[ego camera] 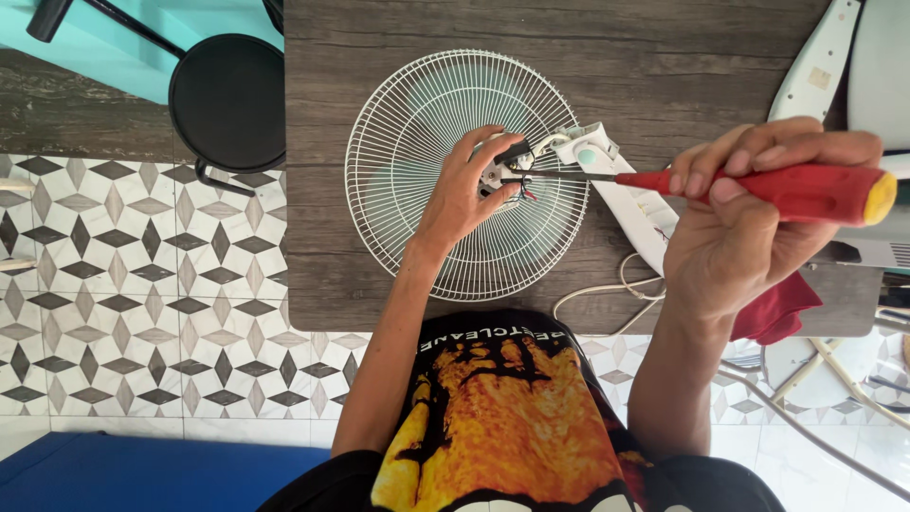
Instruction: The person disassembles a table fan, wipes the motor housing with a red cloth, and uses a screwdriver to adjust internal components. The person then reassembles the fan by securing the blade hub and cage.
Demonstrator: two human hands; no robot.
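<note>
Small motor part (500,173) sits at centre of white wire fan guard (398,142) on dark wood table (664,57). Left hand (464,190) pinches it, fingers curled. From 3 o'clock, right hand (749,218), fist closed, drives red-handled screwdriver (787,187) w/ tip at part. White fan stand (635,204) crowds 3 o'clock; black stool (227,95) at 9.

A red-handled screwdriver (758,185) lies level, tip at the white fan motor (502,173).
</note>
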